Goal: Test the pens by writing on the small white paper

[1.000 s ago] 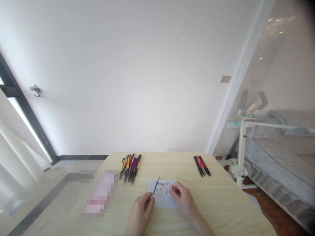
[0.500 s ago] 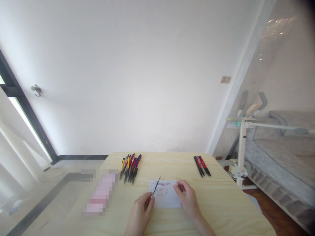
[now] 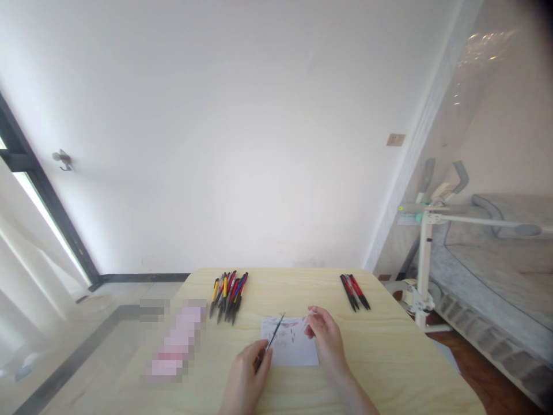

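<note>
Over the left edge of a white sheet of paper (image 3: pixel 298 353), my left hand (image 3: pixel 248 369) grips a dark pen (image 3: pixel 275 331), its thin tip pointing up and away. Dark and reddish smears and short marks cover the paper's upper half. My right hand (image 3: pixel 327 337) is at the paper's upper right corner, its fingers pinched on a small whitish piece (image 3: pixel 309 316) whose kind I cannot make out. Most of the pen's rear part is hidden in my left fingers.
A heap of several yellow, red, blue and black pens (image 3: pixel 228 297) lies at the table's far left. Several red, grey and black pens (image 3: pixel 355 292) lie at the far right. A blurred-out pink object (image 3: pixel 179 340) is at the left of the wooden table (image 3: pixel 380 363).
My right hand has lifted slightly away from the paper's corner, with the whitish piece between its fingers. My left hand and the pen have barely shifted.
</note>
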Demonstrator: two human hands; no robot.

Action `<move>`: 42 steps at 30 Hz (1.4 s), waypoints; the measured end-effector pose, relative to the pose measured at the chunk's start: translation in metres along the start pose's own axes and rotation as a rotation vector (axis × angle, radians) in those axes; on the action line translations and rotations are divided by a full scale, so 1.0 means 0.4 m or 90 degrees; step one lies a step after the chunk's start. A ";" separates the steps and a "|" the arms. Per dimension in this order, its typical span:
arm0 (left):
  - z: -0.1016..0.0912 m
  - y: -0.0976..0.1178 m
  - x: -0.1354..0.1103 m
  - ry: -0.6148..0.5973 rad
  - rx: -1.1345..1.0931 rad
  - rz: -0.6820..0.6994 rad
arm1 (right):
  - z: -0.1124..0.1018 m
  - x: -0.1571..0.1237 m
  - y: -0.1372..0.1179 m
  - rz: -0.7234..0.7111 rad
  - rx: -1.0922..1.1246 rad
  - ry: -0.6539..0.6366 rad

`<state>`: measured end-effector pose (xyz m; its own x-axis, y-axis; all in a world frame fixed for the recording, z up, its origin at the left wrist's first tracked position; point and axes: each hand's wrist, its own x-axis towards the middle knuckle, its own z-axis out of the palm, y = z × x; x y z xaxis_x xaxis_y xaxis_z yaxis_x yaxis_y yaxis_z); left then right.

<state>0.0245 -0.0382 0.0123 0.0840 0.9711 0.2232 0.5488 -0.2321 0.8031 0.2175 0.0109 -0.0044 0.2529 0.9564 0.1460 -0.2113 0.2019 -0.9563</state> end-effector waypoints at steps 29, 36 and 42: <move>0.008 0.004 -0.010 -0.021 0.114 0.125 | -0.017 -0.008 -0.013 0.117 0.229 0.024; 0.007 0.003 -0.011 -0.033 0.117 0.121 | -0.014 -0.008 -0.012 0.123 0.249 0.000; 0.006 0.004 -0.010 -0.036 0.114 0.135 | -0.011 -0.012 -0.018 0.123 0.228 -0.005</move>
<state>0.0271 -0.0424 0.0112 0.2558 0.9047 0.3406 0.6525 -0.4216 0.6297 0.2221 0.0040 0.0006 0.1695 0.9852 -0.0251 -0.5706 0.0773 -0.8176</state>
